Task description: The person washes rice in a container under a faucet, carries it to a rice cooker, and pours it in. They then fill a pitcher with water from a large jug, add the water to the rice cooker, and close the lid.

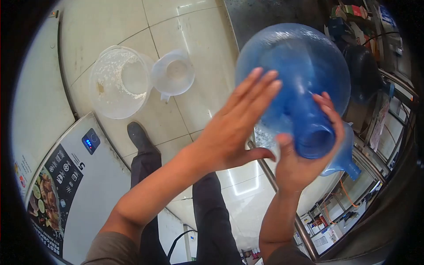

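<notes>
A large blue translucent water bottle point(282, 48) stands out at the upper right, its open neck toward me. My right hand point(304, 154) is wrapped round the bottle's neck, thumb on one side and fingers on the other. My left hand point(236, 126) has its fingers stretched out and lies over or against the bottle's near left side; whether the fingertips touch it is hard to tell. Below the neck, partly hidden behind my right hand, is a second blue translucent container point(346, 163) with a spout.
On the tiled floor point(194, 108) at the left are a clear bucket point(101, 88) with white specks and a translucent jug point(174, 73) beside it. A white appliance point(95, 168) is at the lower left. Metal rails point(304, 234) and a dark surface point(265, 13) lie at the right.
</notes>
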### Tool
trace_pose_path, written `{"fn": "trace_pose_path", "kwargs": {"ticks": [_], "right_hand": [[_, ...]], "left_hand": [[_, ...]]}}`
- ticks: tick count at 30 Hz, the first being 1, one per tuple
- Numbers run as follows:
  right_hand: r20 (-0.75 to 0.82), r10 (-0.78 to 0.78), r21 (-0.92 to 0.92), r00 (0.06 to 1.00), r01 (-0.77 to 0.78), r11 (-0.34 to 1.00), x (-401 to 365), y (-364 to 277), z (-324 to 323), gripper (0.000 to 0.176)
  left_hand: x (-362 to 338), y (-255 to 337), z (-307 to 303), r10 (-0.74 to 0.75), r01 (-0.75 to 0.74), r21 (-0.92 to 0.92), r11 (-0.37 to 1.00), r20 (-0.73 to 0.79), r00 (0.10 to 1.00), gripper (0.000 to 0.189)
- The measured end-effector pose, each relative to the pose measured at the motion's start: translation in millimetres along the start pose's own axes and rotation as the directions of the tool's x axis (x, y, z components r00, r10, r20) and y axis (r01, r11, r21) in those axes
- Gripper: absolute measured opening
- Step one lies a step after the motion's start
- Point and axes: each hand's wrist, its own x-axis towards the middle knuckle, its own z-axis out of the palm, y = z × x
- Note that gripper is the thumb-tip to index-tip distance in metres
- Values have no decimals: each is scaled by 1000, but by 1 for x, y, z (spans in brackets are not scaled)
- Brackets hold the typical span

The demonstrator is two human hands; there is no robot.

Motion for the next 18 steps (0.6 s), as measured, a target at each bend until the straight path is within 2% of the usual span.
{"fn": "trace_pose_path", "kwargs": {"ticks": [1, 2, 3, 4, 5, 6, 8, 10, 11, 12, 14, 16, 17, 18], "right_hand": [[194, -18, 6, 981, 17, 1000, 4, -8, -1, 80], [381, -38, 15, 924, 35, 999, 8, -14, -2, 87], [449, -78, 53, 890, 60, 997, 15, -10, -8, 84], [441, -76, 54, 894, 58, 997, 22, 1, -18, 84], [259, -49, 144, 965, 11, 990, 31, 20, -31, 75], [73, -1, 239, 997, -17, 971, 40, 40, -44, 67], [-113, 134, -99, 984, -146, 984, 67, 86, -55, 66], [-241, 363, -95, 900, -395, 914, 81, 211, -73, 66], [-243, 361, -92, 901, -391, 916, 83, 236, -71, 66], [-160, 469, 67, 869, -464, 883, 84, 259, -68, 66], [63, 630, 351, 774, -609, 712, 77, 295, -57, 67], [342, 684, 542, 645, -730, 417, 63, 315, -41, 69], [482, 661, 589, 575, -771, 242, 57, 318, -34, 69], [489, 661, 587, 570, -775, 234, 54, 321, -32, 69]], "left_hand": [[12, -1, 6, 5, -10, -144, 990, -37, 999, 112], [20, -6, 8, 8, -12, -137, 991, -30, 1000, 112], [28, -13, 11, 25, -37, -98, 995, -116, 993, 99], [34, -19, 13, 44, -58, -60, 997, -200, 979, 87], [42, -19, 12, 32, -78, -158, 984, -272, 962, 61], [46, -18, 11, 32, -77, -159, 984, -266, 963, 61], [47, -17, 11, 177, -196, -145, 970, -133, 975, 52], [42, -16, 9, 155, -177, -147, 973, -151, 976, 49], [40, -17, 7, 143, -168, -153, 974, -162, 977, 46], [39, -22, 3, 150, -174, -149, 973, -159, 976, 46], [31, -34, -9, 81, -148, -245, 958, -266, 961, 43], [20, -41, -21, 39, -108, -254, 961, -264, 964, 43], [13, -46, -24, 37, -101, -252, 962, -249, 968, 44], [8, -50, -27, 37, -98, -253, 963, -234, 972, 45]]}}
